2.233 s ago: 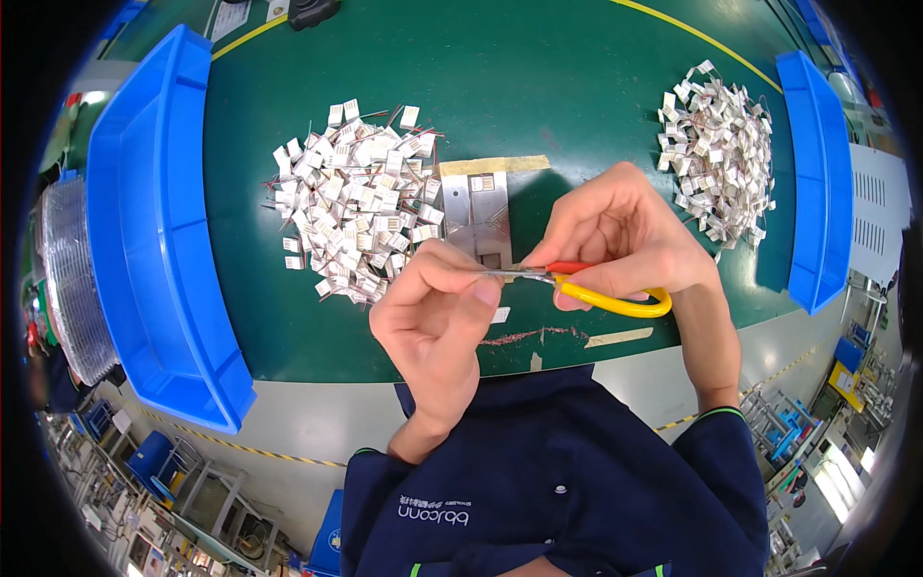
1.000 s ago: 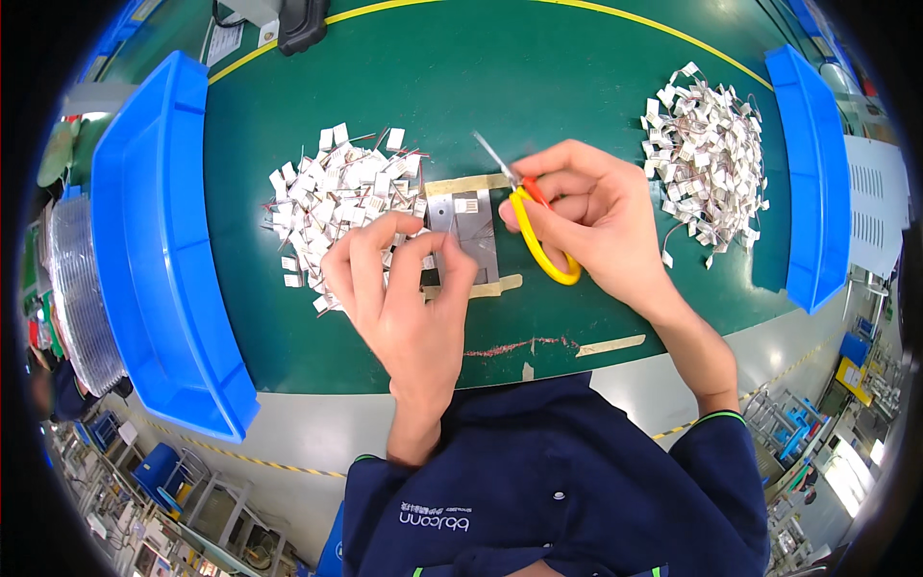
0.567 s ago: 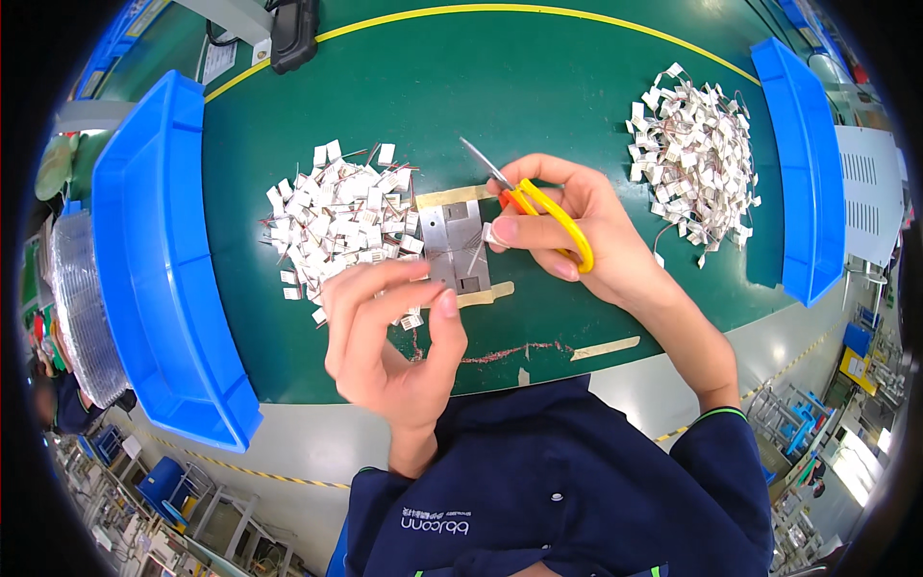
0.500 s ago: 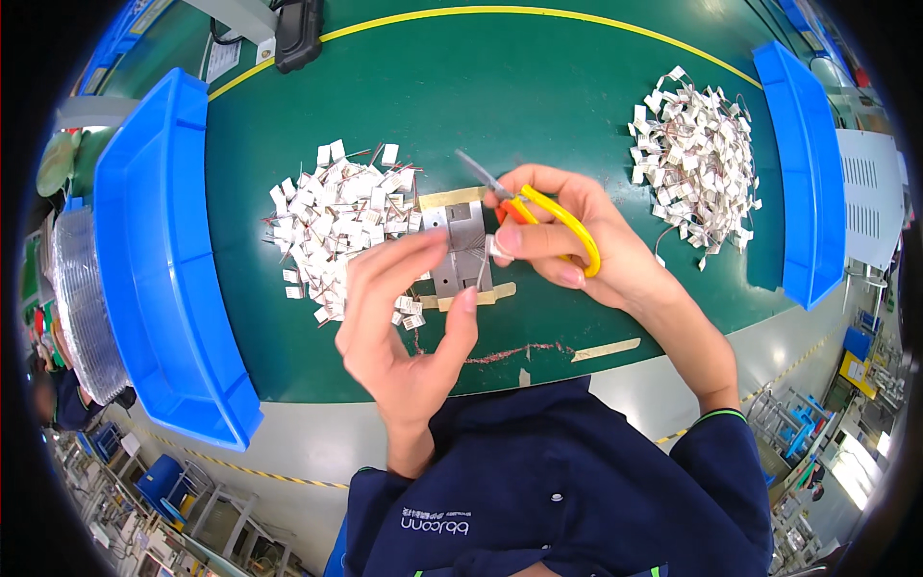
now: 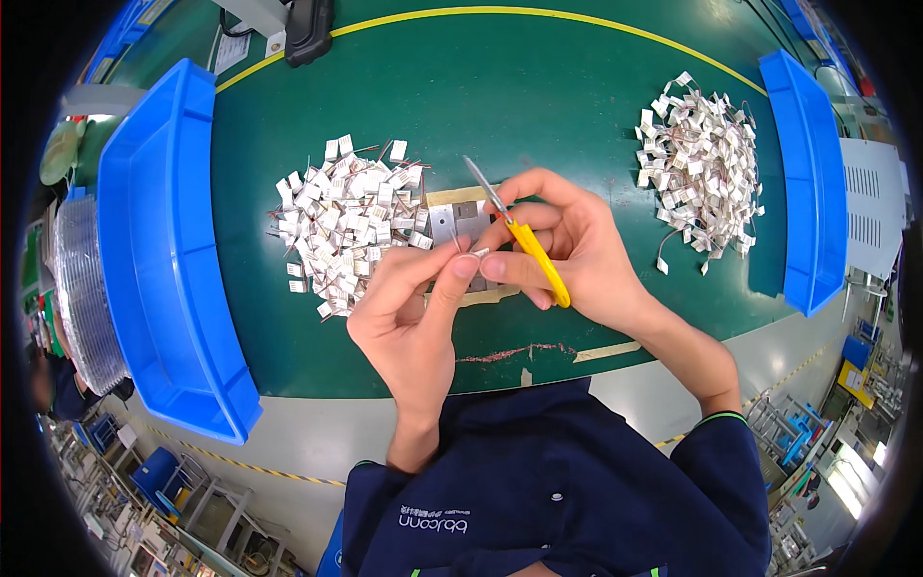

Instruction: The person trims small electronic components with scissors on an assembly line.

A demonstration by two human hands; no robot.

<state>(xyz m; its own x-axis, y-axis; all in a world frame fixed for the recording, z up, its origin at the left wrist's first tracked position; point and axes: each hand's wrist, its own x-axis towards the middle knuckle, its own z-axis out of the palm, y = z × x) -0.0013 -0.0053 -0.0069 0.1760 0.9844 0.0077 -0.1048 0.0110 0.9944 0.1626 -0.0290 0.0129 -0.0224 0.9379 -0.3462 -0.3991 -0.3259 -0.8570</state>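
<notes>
My right hand keeps yellow-handled scissors hooked in its fingers, the blades pointing away to the upper left. With thumb and forefinger it also holds a small wire piece with a white label. My left hand pinches the same piece, thumb and forefinger meeting my right fingertips; the fingers hide most of it. Below the hands, a metal plate is taped to the green table and partly covered. A pile of white-labelled wire pieces lies just left of the plate.
Another pile of labelled wires is at the right. Blue bins stand at the left and right table edges. A strip of tape and reddish scraps lie near the front edge. A black device sits at the back left.
My left hand has come up to the right and closed its thumb and fingers on the labelled wire piece. The scissors have turned in my right hand, with the handles now lower.
</notes>
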